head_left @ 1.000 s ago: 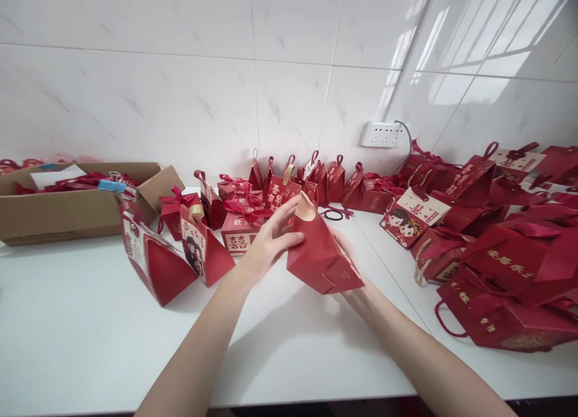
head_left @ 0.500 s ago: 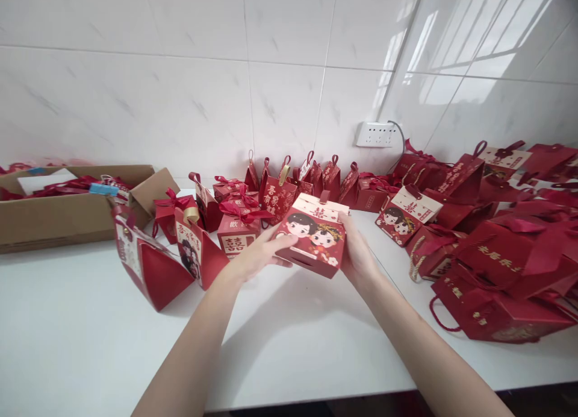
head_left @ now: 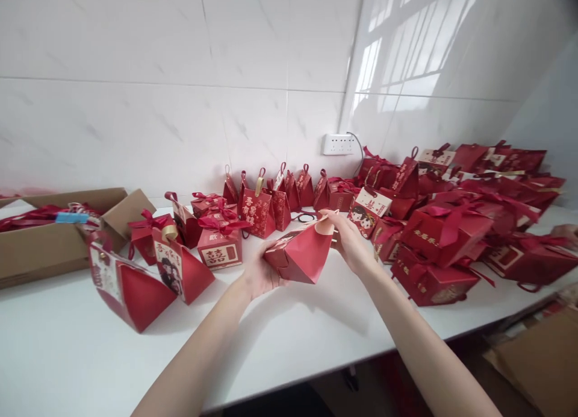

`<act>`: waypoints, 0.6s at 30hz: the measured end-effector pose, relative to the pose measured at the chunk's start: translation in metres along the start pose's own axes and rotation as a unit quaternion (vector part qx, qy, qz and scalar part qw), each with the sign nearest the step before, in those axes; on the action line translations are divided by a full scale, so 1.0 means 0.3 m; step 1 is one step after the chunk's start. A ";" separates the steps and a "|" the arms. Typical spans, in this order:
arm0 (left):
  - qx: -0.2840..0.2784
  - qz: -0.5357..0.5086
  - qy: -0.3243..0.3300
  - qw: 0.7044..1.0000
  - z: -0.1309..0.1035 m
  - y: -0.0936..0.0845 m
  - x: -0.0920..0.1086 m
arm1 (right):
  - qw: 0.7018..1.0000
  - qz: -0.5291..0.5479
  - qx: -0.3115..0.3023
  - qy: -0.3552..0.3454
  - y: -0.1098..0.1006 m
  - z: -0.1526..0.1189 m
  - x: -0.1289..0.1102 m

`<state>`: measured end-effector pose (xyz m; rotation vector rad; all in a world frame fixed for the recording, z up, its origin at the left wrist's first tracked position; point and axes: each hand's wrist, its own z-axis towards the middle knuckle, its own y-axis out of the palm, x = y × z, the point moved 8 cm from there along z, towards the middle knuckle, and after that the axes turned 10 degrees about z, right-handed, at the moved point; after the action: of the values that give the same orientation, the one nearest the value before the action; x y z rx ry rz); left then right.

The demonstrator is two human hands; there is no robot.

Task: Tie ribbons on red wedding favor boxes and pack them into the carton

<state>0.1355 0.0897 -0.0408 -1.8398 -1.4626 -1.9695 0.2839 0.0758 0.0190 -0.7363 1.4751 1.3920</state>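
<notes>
A red gift box [head_left: 300, 254] with a cream top flap is held above the white table, its plain red side turned toward me. My left hand [head_left: 263, 274] cups the box from the left and below, fingers partly hidden behind it. At the upper right, my right hand [head_left: 348, 239] pinches the box's cream top edge. Just behind the held box stands a patterned red gift box [head_left: 257, 212] with a gold loop. Left of my left hand sits a ribbon-tied gift box [head_left: 220, 248] with a cream label.
A cardboard carton [head_left: 49, 245] with red ribbons inside stands at the left. Two red gift boxes [head_left: 147, 293] stand in front of it. Many red boxes [head_left: 445, 233] are piled at the right, where another person's hand [head_left: 566, 233] shows. A socket strip [head_left: 338, 144] is on the wall.
The held gift box has turned from its printed couple face to its plain red side. My right hand has moved to its top edge. The view has swung right, bringing another person's hand into sight.
</notes>
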 end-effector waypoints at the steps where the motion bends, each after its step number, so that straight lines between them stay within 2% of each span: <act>1: -0.010 -0.002 -0.002 1.000 0.003 0.006 -0.010 | 1.000 0.000 -0.002 0.009 -0.021 -0.005 -0.007; 7: -0.074 0.012 -0.030 0.997 0.011 0.071 -0.090 | 0.997 -0.010 -0.013 0.077 -0.154 -0.075 -0.028; 11: -0.101 0.096 -0.021 0.990 -0.007 0.119 -0.128 | 0.995 -0.042 0.006 0.086 -0.229 -0.205 -0.035; 13: -0.141 0.168 -0.022 0.975 -0.021 0.151 -0.153 | 0.995 -0.071 0.021 0.073 -0.264 -0.297 -0.055; 15: -0.187 0.245 -0.032 0.951 -0.027 0.182 -0.187 | 0.987 -0.158 0.004 0.027 -0.282 -0.393 -0.103; 18: -0.203 0.345 -0.001 0.917 0.013 0.207 -0.226 | 0.935 -0.348 -0.050 -0.037 -0.292 -0.538 -0.188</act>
<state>0.1958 0.0232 -0.0607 -2.0927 -0.2900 -1.9479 0.3471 -0.1057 0.0203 -1.1235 0.9389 0.9294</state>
